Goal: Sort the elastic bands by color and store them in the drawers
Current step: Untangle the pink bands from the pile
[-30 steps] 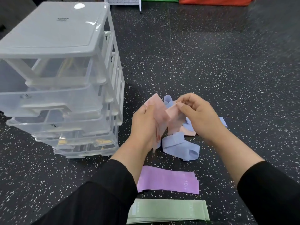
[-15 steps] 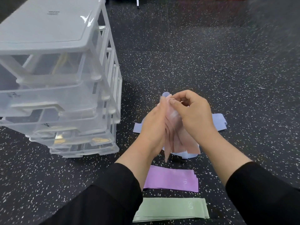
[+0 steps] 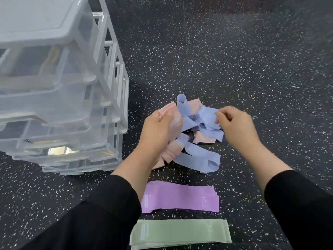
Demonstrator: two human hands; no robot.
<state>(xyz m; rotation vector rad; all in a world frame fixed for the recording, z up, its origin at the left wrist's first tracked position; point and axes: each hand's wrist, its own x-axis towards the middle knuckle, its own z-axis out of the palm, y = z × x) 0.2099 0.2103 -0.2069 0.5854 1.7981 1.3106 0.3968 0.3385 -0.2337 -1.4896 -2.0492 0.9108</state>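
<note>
My left hand [image 3: 155, 131] grips a bunch of pink elastic bands [image 3: 173, 147] that hang down from its fist. To its right my right hand [image 3: 234, 125] hovers over a loose heap of blue bands [image 3: 196, 154], with its fingertips curled at the edge of one blue band; whether it pinches that band is unclear. More pink bands [image 3: 203, 139] lie under the blue ones. Nearer to me a flat stack of purple bands [image 3: 180, 198] and a flat stack of green bands [image 3: 180, 232] lie on the floor. The clear plastic drawer unit [image 3: 59, 98] stands at the left.
Everything lies on a black speckled floor [image 3: 234, 60]. The drawer unit's lower drawers stick out a little toward me. My black sleeves fill the bottom corners of the view.
My right hand has let go of the pink bunch and moved right over the blue heap. My left hand keeps the pink bands. The camera has tilted further down.
</note>
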